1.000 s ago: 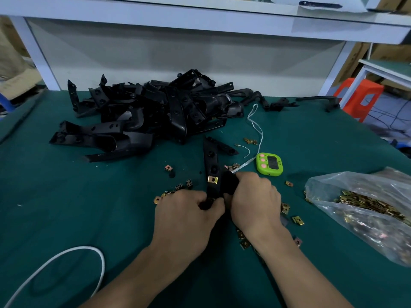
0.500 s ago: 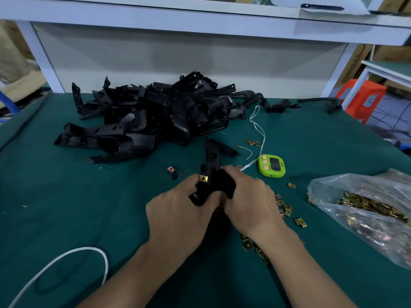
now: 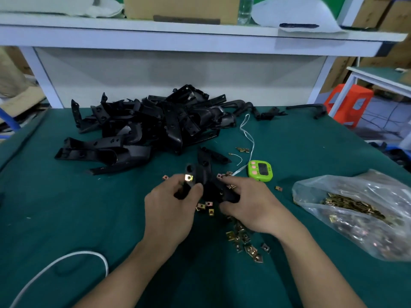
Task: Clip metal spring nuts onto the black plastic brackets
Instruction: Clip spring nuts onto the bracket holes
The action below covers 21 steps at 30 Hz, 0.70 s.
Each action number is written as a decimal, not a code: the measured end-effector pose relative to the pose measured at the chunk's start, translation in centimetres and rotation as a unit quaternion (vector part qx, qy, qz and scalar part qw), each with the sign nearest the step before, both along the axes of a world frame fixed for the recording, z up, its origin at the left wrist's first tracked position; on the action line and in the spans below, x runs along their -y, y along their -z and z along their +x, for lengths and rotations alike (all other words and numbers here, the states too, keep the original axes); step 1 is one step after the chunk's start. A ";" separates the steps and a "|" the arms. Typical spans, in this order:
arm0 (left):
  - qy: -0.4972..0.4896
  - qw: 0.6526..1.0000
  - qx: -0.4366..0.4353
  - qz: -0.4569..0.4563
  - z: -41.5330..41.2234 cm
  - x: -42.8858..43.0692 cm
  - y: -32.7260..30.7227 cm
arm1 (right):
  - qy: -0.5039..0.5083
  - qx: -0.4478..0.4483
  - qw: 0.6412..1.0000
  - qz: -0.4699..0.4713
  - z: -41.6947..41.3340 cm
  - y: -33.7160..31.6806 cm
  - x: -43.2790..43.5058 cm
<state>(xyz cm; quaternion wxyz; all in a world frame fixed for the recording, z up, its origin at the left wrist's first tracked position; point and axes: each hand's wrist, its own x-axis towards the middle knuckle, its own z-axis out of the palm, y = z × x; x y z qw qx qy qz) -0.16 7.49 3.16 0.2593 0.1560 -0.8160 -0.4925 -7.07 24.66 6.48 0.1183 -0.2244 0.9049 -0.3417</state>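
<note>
Spring nuts (image 3: 351,204) fill the clear bag (image 3: 369,187); left grip (image 3: 170,210) and right grip (image 3: 252,207) both clutch one black bracket (image 3: 201,175).

The left hand (image 3: 170,211) hides part of the bracket (image 3: 200,174); the right edge crops the bag (image 3: 367,185).

Left of the left hand (image 3: 169,210), the green table mat (image 3: 55,207) offers wide room, crossed only by a white cable (image 3: 66,261) near the front. Behind the held black bracket (image 3: 199,174), the bracket pile (image 3: 144,127) blocks the way. Right of the right hand (image 3: 255,207), loose spring nuts (image 3: 244,238), a green timer (image 3: 259,170) and the nut bag (image 3: 311,187) leave narrow gaps.
</note>
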 end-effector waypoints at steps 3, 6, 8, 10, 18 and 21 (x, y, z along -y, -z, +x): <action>0.017 0.983 0.017 0.184 -0.3 -0.7 -1.4 | -0.013 0.058 0.996 -0.063 0.2 -1.8 -2.5; 0.088 0.931 0.033 0.354 -0.6 -3.1 -3.3 | 0.008 0.070 0.990 -0.122 1.3 -3.4 -5.6; 0.115 0.932 0.037 0.341 -1.1 -4.7 -4.5 | 0.038 0.095 0.978 -0.183 2.0 -4.1 -7.6; 0.135 0.931 0.041 0.336 -2.2 -7.2 -6.1 | 0.081 0.106 0.961 -0.243 2.8 -4.7 -10.3; 0.250 0.872 0.135 0.398 -6.8 -23.2 -8.5 | 0.317 0.076 0.829 -0.454 6.7 -4.0 -23.5; 0.316 0.832 0.185 0.417 -7.3 -30.6 -8.5 | 0.394 0.064 0.739 -0.543 8.5 -2.5 -28.9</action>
